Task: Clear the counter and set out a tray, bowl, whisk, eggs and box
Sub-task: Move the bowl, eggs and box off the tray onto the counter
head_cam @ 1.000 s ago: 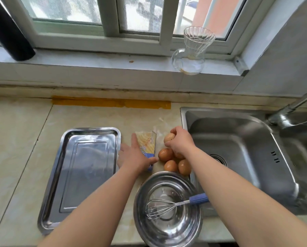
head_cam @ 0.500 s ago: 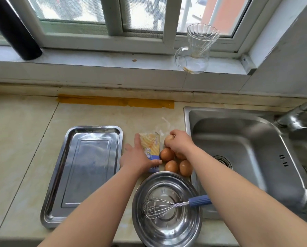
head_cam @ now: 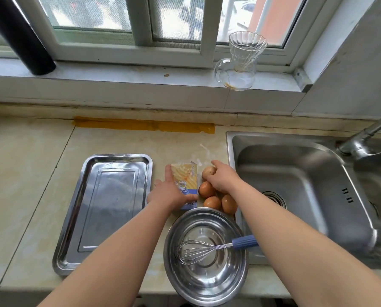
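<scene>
- Change from a second ago: right hand [head_cam: 223, 179] has lowered its pale egg [head_cam: 207, 171] to the far end of the brown eggs [head_cam: 207, 189]; fingers curl over it.
- Left hand [head_cam: 170, 193] unchanged, holding the box [head_cam: 186, 177] between straight index finger and thumb.
- Box lies between the tray [head_cam: 109, 207] on the left and the eggs on the right.
- Whisk [head_cam: 198, 251] rests in the bowl [head_cam: 207, 284], near edge of the counter [head_cam: 30, 173].
</scene>
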### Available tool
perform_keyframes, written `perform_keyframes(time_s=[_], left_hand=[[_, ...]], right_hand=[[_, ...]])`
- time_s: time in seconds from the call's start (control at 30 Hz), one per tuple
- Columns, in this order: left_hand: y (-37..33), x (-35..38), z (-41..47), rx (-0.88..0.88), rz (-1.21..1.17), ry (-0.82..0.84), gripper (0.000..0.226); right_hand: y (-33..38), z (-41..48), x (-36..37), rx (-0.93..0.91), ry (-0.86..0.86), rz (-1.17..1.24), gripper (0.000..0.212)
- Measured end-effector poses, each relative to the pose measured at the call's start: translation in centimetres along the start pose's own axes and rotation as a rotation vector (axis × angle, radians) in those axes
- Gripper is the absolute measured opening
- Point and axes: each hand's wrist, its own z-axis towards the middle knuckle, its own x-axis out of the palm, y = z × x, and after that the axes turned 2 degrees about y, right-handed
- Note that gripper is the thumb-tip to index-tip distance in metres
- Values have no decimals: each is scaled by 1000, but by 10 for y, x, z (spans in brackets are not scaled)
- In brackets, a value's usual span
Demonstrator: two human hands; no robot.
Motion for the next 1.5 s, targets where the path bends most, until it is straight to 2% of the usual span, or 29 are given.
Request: perform_keyframes(time_s=[0.13,0.23,0.47,0.67,0.83,1.07,1.33,1.5], left_hand=[[3,2,-2,7,-42,-41,122],[8,2,-6,19,-75,-108,112],[31,-18,-19,24,-174,-215,56],[83,-41,-28,31,-241,-261,25],[148,-55,-36,-55,-213,-287,44],[232,-64,-40,-143,-136,-196,48],[277,-64,-43,6,-216,-61,36],[300,-74,-42,64,-182,-76,35]], right_hand=[[0,-6,1,12,-4,-38,61],[3,-12,0,15,-79,-53,62],[31,-33,11,-89,-187,61,58],[76,-57,47,-176,-184,48,50],[109,-72,97,-129,-75,68,50],[121,-87,155,94,-58,22,37],[132,-107,199,247,-157,169,34],[149,-123,227,314,-159,171,26]])
